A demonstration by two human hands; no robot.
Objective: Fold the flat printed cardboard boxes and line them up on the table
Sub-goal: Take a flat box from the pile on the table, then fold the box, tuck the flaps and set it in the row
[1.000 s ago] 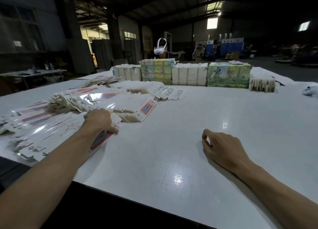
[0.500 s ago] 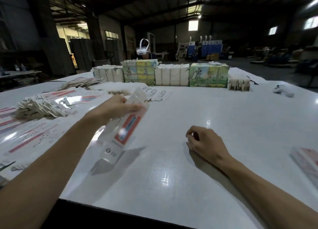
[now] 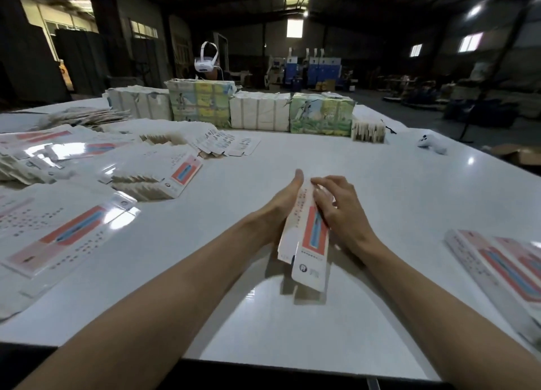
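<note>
Two hands held one flat printed box (image 3: 310, 243) above the table (image 3: 292, 331) mid-frame: the left hand (image 3: 281, 205), cupping its back, had brought it from the flat stacks (image 3: 73, 231) at left, and the right hand (image 3: 336, 211) had risen to curl fingers over its face, so folding looked imminent.

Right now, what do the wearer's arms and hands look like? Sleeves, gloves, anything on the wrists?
Two bare human arms. The left forearm and right forearm are uncovered all the way to the frame edge, with no sleeve in view. The left hand and right hand have no gloves. No watch, band, ring, cable or marking is visible.
</note>
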